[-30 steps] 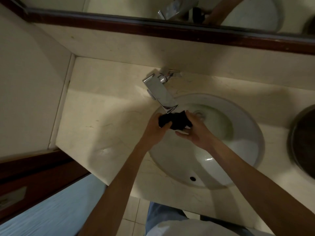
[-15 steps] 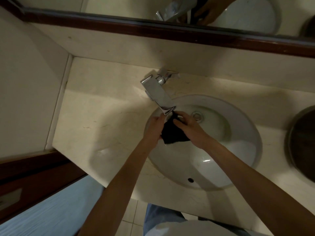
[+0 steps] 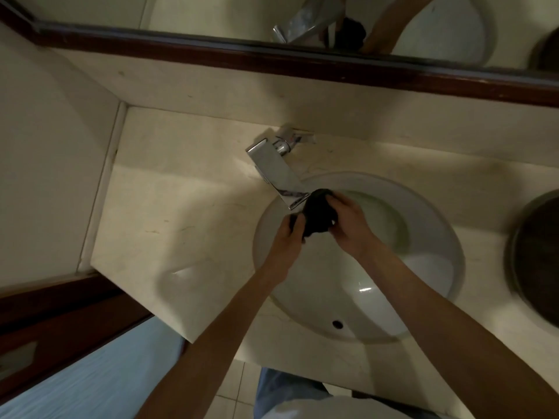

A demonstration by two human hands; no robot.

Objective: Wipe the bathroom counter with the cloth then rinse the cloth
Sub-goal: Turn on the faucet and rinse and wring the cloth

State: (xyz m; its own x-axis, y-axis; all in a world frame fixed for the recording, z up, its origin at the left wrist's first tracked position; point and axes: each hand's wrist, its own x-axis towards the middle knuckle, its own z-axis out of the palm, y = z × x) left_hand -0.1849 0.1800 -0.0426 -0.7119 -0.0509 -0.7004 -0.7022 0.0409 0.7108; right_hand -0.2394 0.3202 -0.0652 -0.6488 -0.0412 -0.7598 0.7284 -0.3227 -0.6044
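A dark cloth is bunched up between both my hands, just under the tip of the chrome faucet spout and above the white sink basin. My left hand grips its lower left end. My right hand clasps the right side, fingers curled over it. The beige marble counter spreads to the left of the basin. Running water cannot be made out in the dim light.
A mirror with a dark wooden frame runs along the back wall and reflects the faucet and cloth. A dark round bowl stands at the right edge. A wall closes the counter on the left; wooden trim lies below it.
The cloth hung down flat from both hands half a second ago; now it is bunched into a ball between them, close under the spout. Both hands stay over the basin.
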